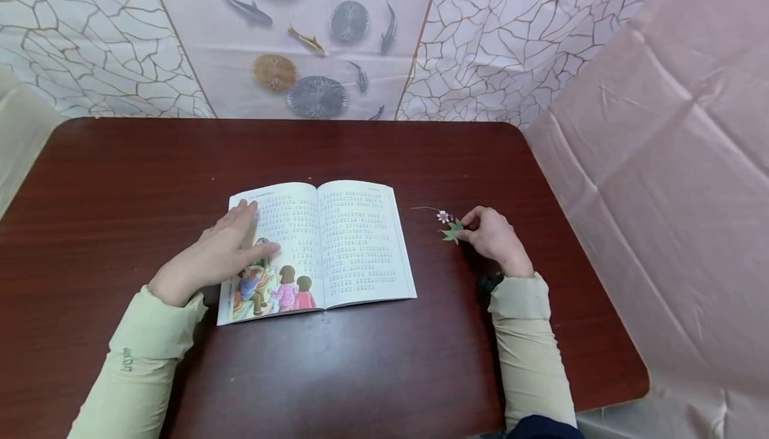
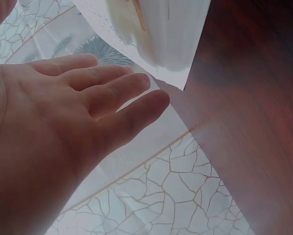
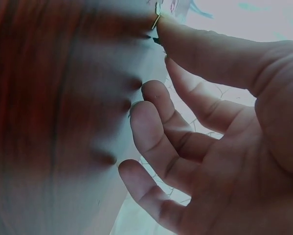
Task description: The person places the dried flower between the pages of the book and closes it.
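Observation:
An open picture book point(image 1: 363, 245) lies on the dark wooden table point(image 1: 384, 372). My left hand point(image 1: 219, 249) rests on its left page with fingers straight, the thumb spread across the text; the left wrist view shows the palm side of this hand point(image 2: 82, 107) beside the page edge point(image 2: 175, 73). To the right of the book, my right hand point(image 1: 492, 235) pinches a green pointed leaf point(image 1: 452, 231) by its edge between thumb and index finger. Against the leaf lies a small pale purple flower point(image 1: 443, 216) with a thin stem. In the right wrist view, the other fingertips point(image 3: 146, 117) hover close over the tabletop.
A patterned cloth point(image 1: 318, 39) with fish and round leaf shapes hangs behind the table's far edge. A pale pink cloth point(image 1: 673, 159) drapes along the right side. By the right cuff sits a small black object point(image 1: 489, 283), partly hidden.

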A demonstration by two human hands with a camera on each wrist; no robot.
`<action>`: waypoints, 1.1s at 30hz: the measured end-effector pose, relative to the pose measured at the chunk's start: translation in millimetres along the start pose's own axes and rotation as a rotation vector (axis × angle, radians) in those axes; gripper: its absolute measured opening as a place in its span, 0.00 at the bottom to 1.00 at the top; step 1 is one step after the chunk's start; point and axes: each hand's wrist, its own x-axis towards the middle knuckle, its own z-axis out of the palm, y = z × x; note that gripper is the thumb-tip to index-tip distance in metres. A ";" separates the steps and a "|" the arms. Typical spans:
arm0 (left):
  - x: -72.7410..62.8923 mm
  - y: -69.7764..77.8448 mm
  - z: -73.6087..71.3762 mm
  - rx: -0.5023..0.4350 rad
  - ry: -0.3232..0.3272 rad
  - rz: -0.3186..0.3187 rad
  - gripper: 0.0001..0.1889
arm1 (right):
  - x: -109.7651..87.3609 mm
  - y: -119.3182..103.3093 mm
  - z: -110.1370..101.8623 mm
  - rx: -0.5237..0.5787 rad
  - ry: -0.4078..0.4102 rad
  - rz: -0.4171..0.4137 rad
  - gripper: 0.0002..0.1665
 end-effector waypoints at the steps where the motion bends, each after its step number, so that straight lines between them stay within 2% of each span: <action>1: 0.0 -0.2 -0.3 0.000 0.000 -0.001 0.52 | 0.3 -0.4 -0.1 0.001 -0.003 0.002 0.16; 8: 0.4 -2.2 0.1 0.003 -0.006 0.003 0.51 | 0.2 -2.2 1.1 0.017 0.004 0.013 0.16; 19: -2.8 -2.3 -3.5 -0.003 -0.008 -0.005 0.51 | 3.1 -3.1 3.5 0.068 0.028 -0.058 0.13; 33: -2.0 -3.2 0.2 -0.017 -0.015 -0.011 0.51 | 1.8 -1.5 1.7 0.106 0.027 -0.131 0.16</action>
